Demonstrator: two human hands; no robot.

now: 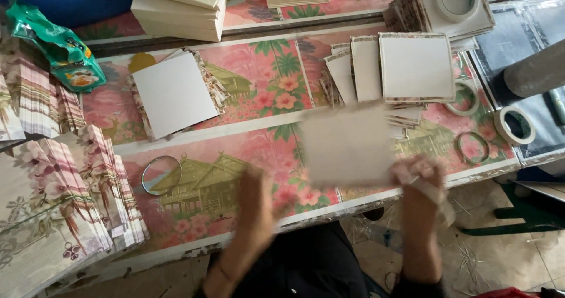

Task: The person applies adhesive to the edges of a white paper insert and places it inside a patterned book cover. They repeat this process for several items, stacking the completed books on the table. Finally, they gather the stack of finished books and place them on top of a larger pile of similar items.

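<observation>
A grey cardboard square [347, 145] hovers, blurred by motion, over the front of the floral-covered table [235, 151]. My right hand [421, 180], with pale wrapping on its fingers, grips the square at its lower right corner. My left hand [259, 198] is also blurred. It hangs over the table's front edge, just left of the square's lower left corner, and nothing shows in it. Behind the square lies a fanned row of white-faced squares [412, 65] with patterned borders.
Stacks of floral paper sheets [65, 204] fill the left side. A white square [173, 92] tops a pile at centre left. Cream board stacks [182, 7] stand at the back. Tape rolls [515, 124] and a clear tape ring [162, 174] lie about. A green packet [59, 48] sits far left.
</observation>
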